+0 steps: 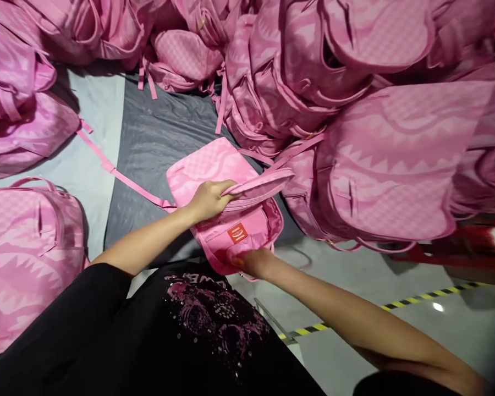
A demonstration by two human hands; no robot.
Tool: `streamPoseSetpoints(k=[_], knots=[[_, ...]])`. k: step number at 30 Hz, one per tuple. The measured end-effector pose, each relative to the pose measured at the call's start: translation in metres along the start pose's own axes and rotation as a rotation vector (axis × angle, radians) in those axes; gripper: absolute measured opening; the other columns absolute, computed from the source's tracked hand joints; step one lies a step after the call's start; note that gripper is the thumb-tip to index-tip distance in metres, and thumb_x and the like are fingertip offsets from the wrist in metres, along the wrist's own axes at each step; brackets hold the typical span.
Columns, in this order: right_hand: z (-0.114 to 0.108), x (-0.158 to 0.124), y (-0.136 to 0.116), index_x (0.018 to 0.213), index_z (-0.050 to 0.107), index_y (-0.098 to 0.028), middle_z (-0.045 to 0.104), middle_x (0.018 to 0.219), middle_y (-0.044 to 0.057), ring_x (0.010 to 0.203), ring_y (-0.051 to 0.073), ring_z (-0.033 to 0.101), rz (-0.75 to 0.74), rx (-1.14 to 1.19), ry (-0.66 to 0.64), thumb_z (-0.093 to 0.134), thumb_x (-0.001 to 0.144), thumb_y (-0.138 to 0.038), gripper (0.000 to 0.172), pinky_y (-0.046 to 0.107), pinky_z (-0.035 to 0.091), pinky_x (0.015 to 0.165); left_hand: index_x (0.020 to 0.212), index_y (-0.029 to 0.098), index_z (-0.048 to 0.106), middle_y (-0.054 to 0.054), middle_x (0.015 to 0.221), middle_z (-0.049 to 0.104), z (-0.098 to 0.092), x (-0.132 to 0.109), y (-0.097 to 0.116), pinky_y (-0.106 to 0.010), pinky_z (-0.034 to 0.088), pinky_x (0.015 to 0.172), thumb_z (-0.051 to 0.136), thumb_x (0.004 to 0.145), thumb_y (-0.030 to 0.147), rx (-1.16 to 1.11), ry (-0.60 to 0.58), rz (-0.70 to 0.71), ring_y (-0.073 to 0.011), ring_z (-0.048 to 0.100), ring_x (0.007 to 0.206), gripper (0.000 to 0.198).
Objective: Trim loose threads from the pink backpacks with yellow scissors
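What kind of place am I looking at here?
Likely a bag factory or warehouse floor: heaps of identical pink backpacks, yellow-black hazard tape on the grey floor, and the left hand gripping one open backpack.

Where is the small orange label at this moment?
In the head view, the orange label sits near the centre, on the pink bag, between the left hand above-left and the right hand below.

Even, fairly bright light from overhead. Soft shadows beneath the piled bags (388,159) at far right and on the grey sheet (157,137) beside them. Small white glare spot (438,307) on the glossy floor (470,322) at near right. Sharp focus at centre on the held bag (208,165). Marked wide-angle bending toward the edges; slight smear at far right and on the near black shirt (107,341).
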State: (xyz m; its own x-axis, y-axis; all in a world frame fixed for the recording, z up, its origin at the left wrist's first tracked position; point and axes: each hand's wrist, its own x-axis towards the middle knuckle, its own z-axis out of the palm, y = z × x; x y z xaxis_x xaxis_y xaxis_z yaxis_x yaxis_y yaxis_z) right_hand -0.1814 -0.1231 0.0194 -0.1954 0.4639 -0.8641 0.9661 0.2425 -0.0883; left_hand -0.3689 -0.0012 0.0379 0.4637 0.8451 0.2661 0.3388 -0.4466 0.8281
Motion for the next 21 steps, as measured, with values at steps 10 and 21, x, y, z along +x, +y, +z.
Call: streamPoseSetpoints(k=[10,21], knots=[[-0.072,0.022,0.061,0.130,0.057,-0.008,0.068,0.115,0.026,0.110,0.032,0.067,0.577,0.179,0.482,0.031,0.103,-0.048,0.055,0.043,0.050,0.091,0.067,0.017,0.059,0.005,0.057,0.048,-0.002,-0.014,0.011,-0.023,0.029,0.055,0.061,0.083,0.033,-0.238,0.124,-0.372,-0.0104,0.042,0.057,0.024],[0.046,-0.033,0.045,0.086,0.061,-0.019,0.053,0.044,-0.002,0.035,0.015,0.049,0.202,1.062,-0.088,0.053,0.089,-0.064,0.046,0.023,0.034,0.038,0.066,0.017,0.058,0.005,0.057,0.049,0.009,-0.015,-0.003,-0.024,0.029,0.057,0.059,0.084,0.033,-0.246,0.324,-0.351,-0.0109,0.044,0.058,0.024]])
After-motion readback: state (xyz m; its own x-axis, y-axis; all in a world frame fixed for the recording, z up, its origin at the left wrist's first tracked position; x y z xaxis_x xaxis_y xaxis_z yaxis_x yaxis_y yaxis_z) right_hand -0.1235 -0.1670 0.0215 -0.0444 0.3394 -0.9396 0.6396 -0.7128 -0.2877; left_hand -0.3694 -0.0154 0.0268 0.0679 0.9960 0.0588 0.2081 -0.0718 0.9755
